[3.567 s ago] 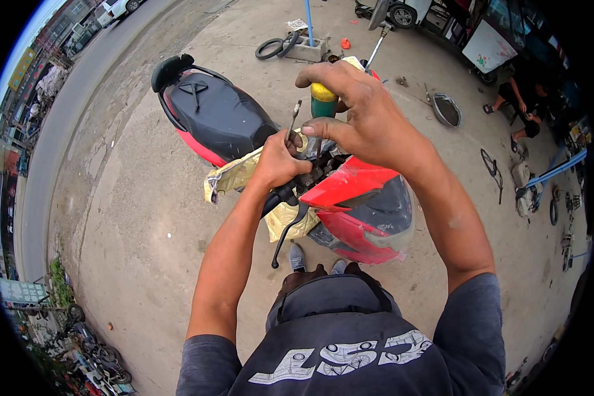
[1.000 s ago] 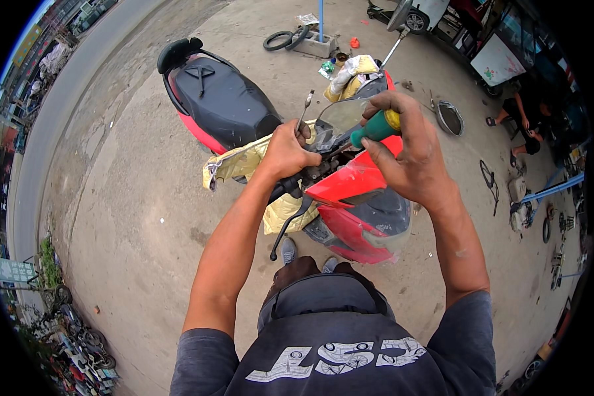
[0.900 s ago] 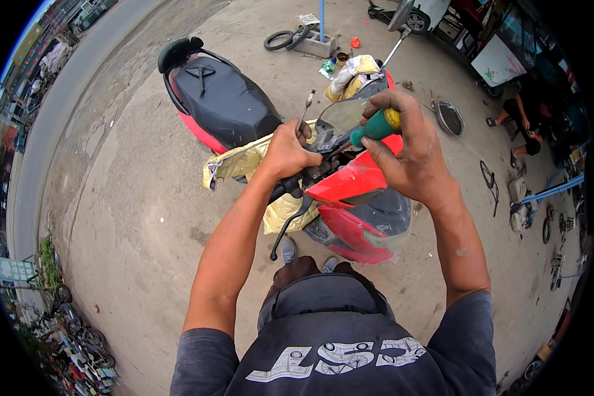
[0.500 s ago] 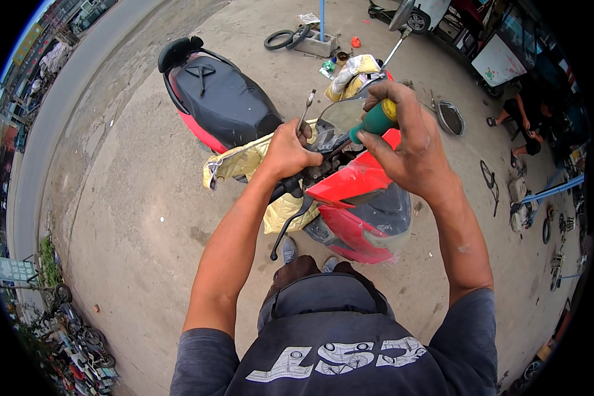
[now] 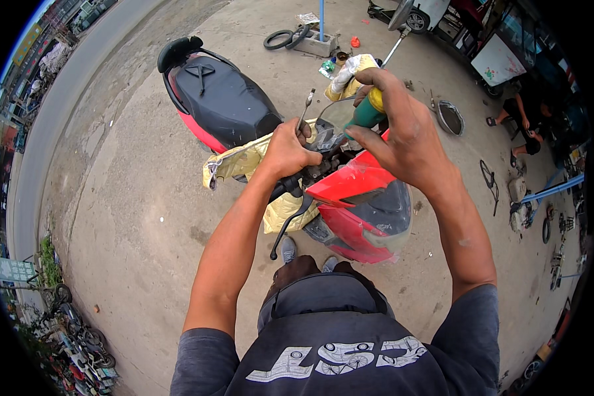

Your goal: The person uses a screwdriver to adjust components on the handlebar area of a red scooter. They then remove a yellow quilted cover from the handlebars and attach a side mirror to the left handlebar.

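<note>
My left hand [image 5: 288, 150] is closed at the scooter's handlebar, and a thin metal rod [image 5: 308, 105] with a thicker end sticks up from its fingers. My right hand [image 5: 412, 135] grips the green and yellow handle of a screwdriver [image 5: 364, 119], thumb below and fingers curled over the top. The handle points down and left at the exposed handlebar middle; its tip cannot be made out. Just below, a red front panel [image 5: 353, 178] sits tilted beside the opened handlebar parts. A black brake lever [image 5: 290, 228] reaches down from the handlebar toward my feet.
The scooter's black seat [image 5: 228, 96] extends to the far left. Yellow padded covers [image 5: 244, 160] hang at the handlebar. Farther off are loose tyres [image 5: 278, 39] by a blue pole, a round basin [image 5: 451, 119], and a seated person [image 5: 527, 119] at right.
My right hand and the screwdriver have shifted slightly left, and the handle is tilted a little differently. My left hand stays in place.
</note>
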Tool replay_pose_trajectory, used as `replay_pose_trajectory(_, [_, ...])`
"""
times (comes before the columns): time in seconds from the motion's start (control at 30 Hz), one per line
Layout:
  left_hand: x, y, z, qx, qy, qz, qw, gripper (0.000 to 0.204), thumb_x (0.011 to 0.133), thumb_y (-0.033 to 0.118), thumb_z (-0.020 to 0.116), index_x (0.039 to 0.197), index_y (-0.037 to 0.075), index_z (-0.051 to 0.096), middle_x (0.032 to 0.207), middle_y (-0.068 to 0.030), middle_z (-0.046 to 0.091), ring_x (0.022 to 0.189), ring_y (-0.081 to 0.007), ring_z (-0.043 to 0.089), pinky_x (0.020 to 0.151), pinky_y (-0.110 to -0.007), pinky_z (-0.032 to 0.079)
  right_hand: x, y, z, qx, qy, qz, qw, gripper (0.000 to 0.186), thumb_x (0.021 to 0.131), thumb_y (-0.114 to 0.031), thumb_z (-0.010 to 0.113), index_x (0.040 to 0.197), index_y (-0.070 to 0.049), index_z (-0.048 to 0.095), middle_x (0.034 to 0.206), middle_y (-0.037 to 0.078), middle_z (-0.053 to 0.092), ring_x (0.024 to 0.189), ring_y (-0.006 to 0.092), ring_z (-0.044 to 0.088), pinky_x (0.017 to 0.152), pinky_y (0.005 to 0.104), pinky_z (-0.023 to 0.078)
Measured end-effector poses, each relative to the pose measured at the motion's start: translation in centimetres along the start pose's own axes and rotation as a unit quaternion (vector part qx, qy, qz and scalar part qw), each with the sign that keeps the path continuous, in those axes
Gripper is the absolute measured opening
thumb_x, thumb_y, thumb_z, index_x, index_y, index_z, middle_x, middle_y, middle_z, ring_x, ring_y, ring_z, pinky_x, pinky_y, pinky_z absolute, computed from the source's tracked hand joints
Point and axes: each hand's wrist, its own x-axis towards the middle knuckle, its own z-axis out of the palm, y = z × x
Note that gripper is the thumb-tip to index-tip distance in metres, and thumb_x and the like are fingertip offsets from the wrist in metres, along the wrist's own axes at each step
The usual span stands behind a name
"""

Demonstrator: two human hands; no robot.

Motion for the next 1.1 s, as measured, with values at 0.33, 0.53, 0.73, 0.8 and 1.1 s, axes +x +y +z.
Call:
replay_pose_trajectory(0.33, [0.0,-0.1,0.0,-0.01,0.001,0.003,1.0,0.048,0.051,0.015,0.086,0.085,0.003,0.055,0.067,-0.0026,0.048,0.061,-0.0158,0.046,0.056,-0.033,0.041,1.1,-0.8,0.3,-0.034,-0.023,0.004,0.999,0.067,0.079,-0.007,0.083,0.135,-0.005,0.047,0.108,0.021,0.066,0.095,0.0427,0.066,0.078,0.0478,0.052])
replay_pose_trajectory(0.53, [-0.1,0.3,0.0,-0.004,0.005,0.005,1.0,0.048,0.05,0.016,0.086,0.085,0.003,0.055,0.067,-0.0035,0.049,0.062,-0.0164,0.048,0.057,-0.034,0.043,1.3,-1.5,0.7,-0.025,-0.005,0.007,1.0,0.072,0.078,-0.006,0.084,0.14,-0.004,0.048,0.108,0.022,0.066,0.095,0.0429,0.066,0.08,0.0457,0.054])
replay_pose_trajectory(0.73, [0.0,0.1,-0.1,0.002,0.003,0.01,1.0,0.048,0.049,0.016,0.086,0.084,0.002,0.055,0.066,-0.0036,0.049,0.061,-0.0163,0.048,0.057,-0.033,0.043,1.5,-1.6,0.8,0.001,0.0,0.003,1.0,0.062,0.082,0.0,0.075,0.138,-0.001,0.047,0.105,0.024,0.067,0.094,0.0447,0.066,0.079,0.0486,0.053])
replay_pose_trajectory(0.8, [0.1,-0.1,0.0,-0.003,0.006,0.013,1.0,0.048,0.049,0.016,0.086,0.084,0.002,0.055,0.066,-0.0034,0.049,0.061,-0.0162,0.048,0.057,-0.033,0.043,1.4,-1.5,0.9,-0.018,0.005,-0.006,1.0,0.062,0.082,-0.001,0.076,0.138,-0.001,0.048,0.104,0.024,0.067,0.094,0.0436,0.067,0.079,0.0485,0.053])
replay_pose_trajectory(1.1, [0.0,-0.2,0.0,-0.004,0.002,0.007,1.0,0.048,0.05,0.016,0.087,0.084,0.003,0.055,0.066,-0.003,0.048,0.062,-0.016,0.047,0.057,-0.033,0.042,1.2,-1.4,1.0,-0.027,0.028,0.011,0.999,0.076,0.078,-0.01,0.086,0.146,-0.003,0.051,0.116,0.023,0.068,0.097,0.0415,0.069,0.083,0.0433,0.055])
